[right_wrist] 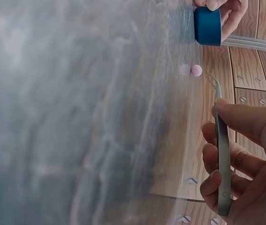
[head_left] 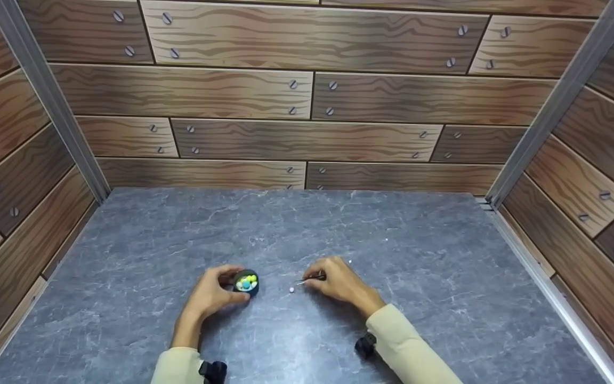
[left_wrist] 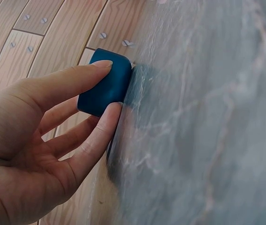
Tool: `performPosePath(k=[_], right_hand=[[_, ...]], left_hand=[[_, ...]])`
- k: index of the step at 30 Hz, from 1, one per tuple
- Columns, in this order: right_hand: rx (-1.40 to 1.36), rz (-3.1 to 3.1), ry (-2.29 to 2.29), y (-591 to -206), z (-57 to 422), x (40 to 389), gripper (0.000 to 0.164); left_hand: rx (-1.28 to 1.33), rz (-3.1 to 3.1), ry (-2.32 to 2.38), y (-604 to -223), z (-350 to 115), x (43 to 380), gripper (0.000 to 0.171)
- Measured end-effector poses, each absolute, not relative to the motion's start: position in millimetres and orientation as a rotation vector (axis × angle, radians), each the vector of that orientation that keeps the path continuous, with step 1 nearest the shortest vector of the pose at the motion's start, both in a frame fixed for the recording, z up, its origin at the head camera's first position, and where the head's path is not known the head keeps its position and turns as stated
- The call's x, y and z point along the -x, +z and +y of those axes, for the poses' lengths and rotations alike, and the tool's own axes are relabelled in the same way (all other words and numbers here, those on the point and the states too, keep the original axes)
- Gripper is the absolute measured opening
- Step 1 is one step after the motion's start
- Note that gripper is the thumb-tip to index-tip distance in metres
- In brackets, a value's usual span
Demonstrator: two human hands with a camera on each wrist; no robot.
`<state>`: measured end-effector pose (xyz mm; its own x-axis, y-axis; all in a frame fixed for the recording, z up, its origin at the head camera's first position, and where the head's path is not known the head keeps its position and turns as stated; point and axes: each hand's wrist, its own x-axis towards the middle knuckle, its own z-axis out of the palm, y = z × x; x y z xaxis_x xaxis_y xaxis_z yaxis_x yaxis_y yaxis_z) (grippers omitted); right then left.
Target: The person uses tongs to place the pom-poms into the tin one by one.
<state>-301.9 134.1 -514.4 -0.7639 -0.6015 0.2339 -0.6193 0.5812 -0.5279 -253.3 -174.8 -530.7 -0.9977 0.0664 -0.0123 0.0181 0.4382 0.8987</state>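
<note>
My left hand grips a small round blue cup between thumb and fingers, keeping it upright on the table. Inside the cup lie several yellow, white and turquoise beads. In my right hand is a pair of metal tweezers with a curved tip. A single pale pink bead rests on the table between the hands, right by the tweezers' tip. In the right wrist view the tip appears beside the bead; whether they touch I cannot tell.
The grey marbled table carries two tiny white specks, one just beyond the right hand and another farther back. Wood-patterned walls with metal corner posts enclose the table at the back and sides.
</note>
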Motion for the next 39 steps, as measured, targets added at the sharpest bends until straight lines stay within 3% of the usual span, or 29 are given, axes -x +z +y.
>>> performPosePath(k=[39], right_hand=[[-1.062, -2.779, 0.952, -514.1, 140.5, 301.5, 0.010]], left_hand=[[-0.122, 2.654, 1.636, -529.6, -173.0, 253.6, 0.059]])
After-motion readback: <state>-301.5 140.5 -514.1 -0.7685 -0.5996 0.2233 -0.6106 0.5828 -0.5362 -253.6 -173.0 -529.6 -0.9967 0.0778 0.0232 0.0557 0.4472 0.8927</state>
